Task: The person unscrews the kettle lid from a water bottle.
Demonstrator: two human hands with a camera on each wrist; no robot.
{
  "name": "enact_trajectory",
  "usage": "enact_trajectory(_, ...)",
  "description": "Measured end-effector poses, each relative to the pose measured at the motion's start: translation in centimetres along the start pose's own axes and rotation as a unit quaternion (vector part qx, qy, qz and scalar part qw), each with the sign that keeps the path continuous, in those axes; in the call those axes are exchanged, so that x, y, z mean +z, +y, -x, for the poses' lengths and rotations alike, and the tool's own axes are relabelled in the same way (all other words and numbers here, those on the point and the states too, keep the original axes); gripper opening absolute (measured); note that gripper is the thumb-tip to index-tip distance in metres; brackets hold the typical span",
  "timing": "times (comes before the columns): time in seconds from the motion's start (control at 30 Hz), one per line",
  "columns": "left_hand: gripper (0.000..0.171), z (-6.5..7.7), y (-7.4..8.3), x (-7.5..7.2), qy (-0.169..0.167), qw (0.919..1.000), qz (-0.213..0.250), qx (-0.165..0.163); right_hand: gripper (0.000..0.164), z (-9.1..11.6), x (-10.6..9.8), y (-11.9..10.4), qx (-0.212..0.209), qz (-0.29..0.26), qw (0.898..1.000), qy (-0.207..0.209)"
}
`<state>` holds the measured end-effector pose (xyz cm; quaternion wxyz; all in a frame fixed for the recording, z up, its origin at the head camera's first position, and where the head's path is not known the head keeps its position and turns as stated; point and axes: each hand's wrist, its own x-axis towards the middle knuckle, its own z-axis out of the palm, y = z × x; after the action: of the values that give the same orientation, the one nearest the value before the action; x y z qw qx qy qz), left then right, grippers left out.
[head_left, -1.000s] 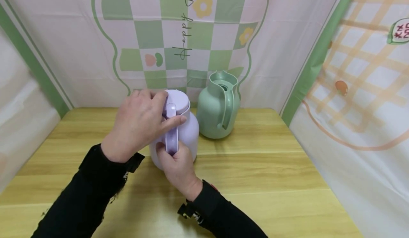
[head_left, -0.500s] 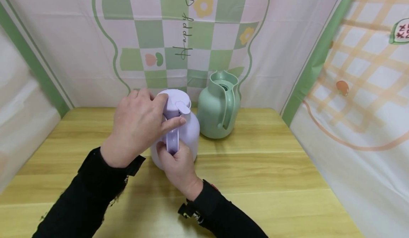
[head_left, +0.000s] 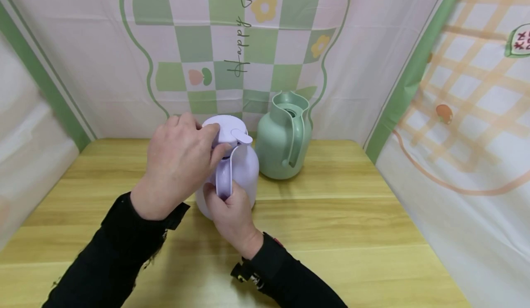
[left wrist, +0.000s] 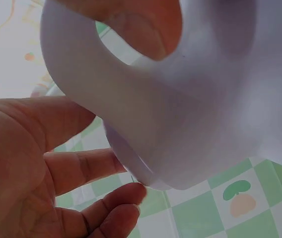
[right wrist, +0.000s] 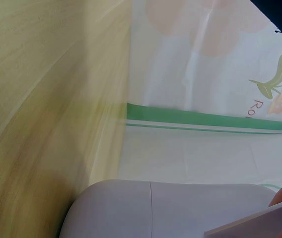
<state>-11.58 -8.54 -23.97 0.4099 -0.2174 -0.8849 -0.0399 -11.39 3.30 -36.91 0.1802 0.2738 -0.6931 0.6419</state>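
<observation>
A lilac vacuum jug point(head_left: 247, 172) stands upright on the wood-grain table, its handle point(head_left: 224, 179) towards me. My right hand point(head_left: 233, 218) grips the lower part of this handle, thumb on its left side. Over the top, my left hand point(head_left: 178, 156) holds the round lid point(head_left: 223, 125) between thumb and fingers. The lid's small tab point(head_left: 241, 137) points off to the right of the handle. Seen from the left wrist, the fingertips point(left wrist: 123, 198) lie at the lid's edge beside the spout end. The right wrist view shows the jug's side point(right wrist: 180, 208).
A green jug point(head_left: 278, 149) without a lid stands behind and to the right, close to the lilac one. Patterned cloth point(head_left: 227, 37) hangs along the table's back and both sides. The wooden table point(head_left: 331, 234) spreads out around the arms.
The lid has turned on the jug: its tab has swung from above the handle to the right. My left thumb has drawn back leftwards with it. The right hand holds still.
</observation>
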Motion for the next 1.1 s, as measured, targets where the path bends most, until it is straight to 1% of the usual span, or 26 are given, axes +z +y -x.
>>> enact_trajectory(0.07, 0.034, 0.0, -0.1, 0.1, 0.004, 1.0000, 0.007, 0.000, 0.026, 0.0, 0.0, -0.1, 0.002, 0.002, 1.000, 0.001)
enact_trajectory(0.13, 0.031, -0.1, -0.1, 0.1, 0.002, 0.9998, 0.018, -0.001, 0.026, 0.0, 0.1, -0.2, 0.004, 0.002, 1.000, 0.002)
enact_trajectory(0.3, 0.030, -0.2, -0.2, 0.5, -0.025, 0.9980, 0.058, -0.008, 0.025, 0.0, 0.0, -0.4, -0.005, 0.000, 1.000, -0.001)
enact_trajectory(0.4, 0.030, -0.2, -0.3, 0.8, -0.036, 0.9964, 0.077, 0.002, 0.026, 0.0, -0.1, -1.2, -0.013, -0.007, 1.000, -0.005)
enact_trajectory(0.57, 0.031, -0.2, -0.4, 1.2, -0.029, 0.9960, 0.082, 0.021, 0.027, -0.2, -0.2, -2.6, -0.021, -0.012, 1.000, -0.002)
enact_trajectory(0.63, 0.032, -0.3, -0.4, 1.2, -0.029, 0.9964, 0.077, 0.020, 0.026, -0.2, -0.2, -2.9, -0.022, -0.010, 1.000, 0.002)
enact_trajectory(0.7, 0.032, -0.4, -0.4, 1.3, -0.032, 0.9966, 0.075, 0.011, 0.023, -0.2, -0.2, -3.1, -0.021, -0.006, 1.000, 0.007)
enact_trajectory(0.77, 0.033, -0.4, -0.3, 1.3, -0.038, 0.9966, 0.073, 0.002, 0.019, -0.2, -0.1, -2.7, -0.018, -0.003, 1.000, 0.010)
enact_trajectory(0.87, 0.035, -0.5, -0.2, 1.3, -0.046, 0.9965, 0.069, -0.008, 0.016, -0.1, 0.0, -1.6, -0.012, 0.003, 1.000, 0.013)
enact_trajectory(0.97, 0.038, -0.5, -0.1, 1.4, -0.050, 0.9966, 0.065, -0.010, 0.015, 0.0, 0.1, -0.6, -0.010, 0.006, 1.000, 0.012)
enact_trajectory(1.1, 0.040, -0.4, 0.0, 1.6, -0.046, 0.9968, 0.065, -0.009, 0.017, 0.1, 0.1, -0.2, -0.014, 0.010, 1.000, 0.014)
